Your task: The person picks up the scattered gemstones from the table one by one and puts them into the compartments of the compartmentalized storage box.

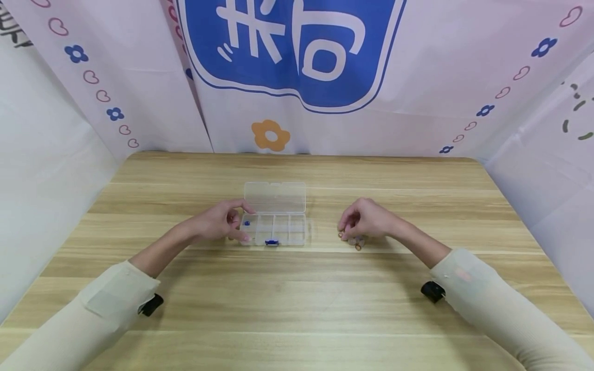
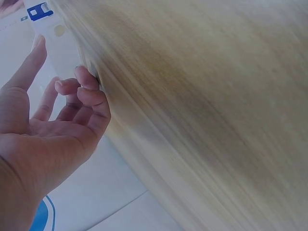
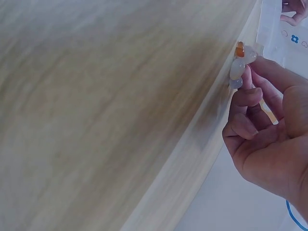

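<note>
A clear plastic compartment box [image 1: 297, 238] lies with its lid [image 1: 275, 197] folded back. In its left compartment sits a small blue bead [image 1: 247, 223]. My left hand [image 1: 218, 221] holds the box's left end, index finger at the hinge side and thumb at the front corner; the other fingers curl, as the left wrist view shows. To the right of the box, my right hand [image 1: 366, 219] pinches an amber bead [image 1: 341, 235] between thumb and fingertips. Under that hand lie whitish beads [image 3: 237, 69] with another amber bead [image 1: 358, 247], partly hidden by the fingers.
A blue latch [image 1: 271, 242] is on the box's front edge. The wood-grain table [image 1: 278, 309] reaches back to a printed cloth [image 1: 417, 123], with white cloth at both sides. A dark clip-like piece [image 1: 433, 291] hangs at the right sleeve [image 1: 492, 299].
</note>
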Demonstrator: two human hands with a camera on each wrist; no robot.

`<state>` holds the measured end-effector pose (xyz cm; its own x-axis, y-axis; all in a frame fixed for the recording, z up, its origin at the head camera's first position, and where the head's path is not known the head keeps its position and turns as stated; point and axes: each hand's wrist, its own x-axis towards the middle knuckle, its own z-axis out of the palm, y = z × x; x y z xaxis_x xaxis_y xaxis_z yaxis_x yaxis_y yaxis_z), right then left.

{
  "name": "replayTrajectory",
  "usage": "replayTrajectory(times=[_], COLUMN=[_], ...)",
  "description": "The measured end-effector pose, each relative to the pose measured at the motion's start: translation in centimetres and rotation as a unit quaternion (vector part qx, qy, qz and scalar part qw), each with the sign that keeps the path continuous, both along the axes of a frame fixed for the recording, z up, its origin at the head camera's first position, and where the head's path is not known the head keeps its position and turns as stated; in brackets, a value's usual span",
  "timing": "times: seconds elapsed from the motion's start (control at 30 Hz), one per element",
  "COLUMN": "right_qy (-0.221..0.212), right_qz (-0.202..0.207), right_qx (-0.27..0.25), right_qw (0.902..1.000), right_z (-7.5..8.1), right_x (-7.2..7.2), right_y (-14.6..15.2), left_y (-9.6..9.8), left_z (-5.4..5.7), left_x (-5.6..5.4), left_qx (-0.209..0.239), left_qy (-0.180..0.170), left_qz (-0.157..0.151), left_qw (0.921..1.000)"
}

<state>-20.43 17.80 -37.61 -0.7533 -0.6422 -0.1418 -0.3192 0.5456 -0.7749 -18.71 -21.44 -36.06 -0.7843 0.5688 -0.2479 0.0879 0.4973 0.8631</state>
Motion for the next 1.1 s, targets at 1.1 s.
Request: replayTrajectory(times=[1.1], right_qy=[0.021], right_qz=[0.012], right_qx=[0.006], right_qw=[0.9997], right_z=[0.22], right_x=[-0.44], right_y=[-0.15], left_y=[-0.05], left_z=[-0.12], left_x=[-0.02], left_qx=[0.005], left_qy=[-0.001], left_qz=[-0.004], left_qw=[1.0000])
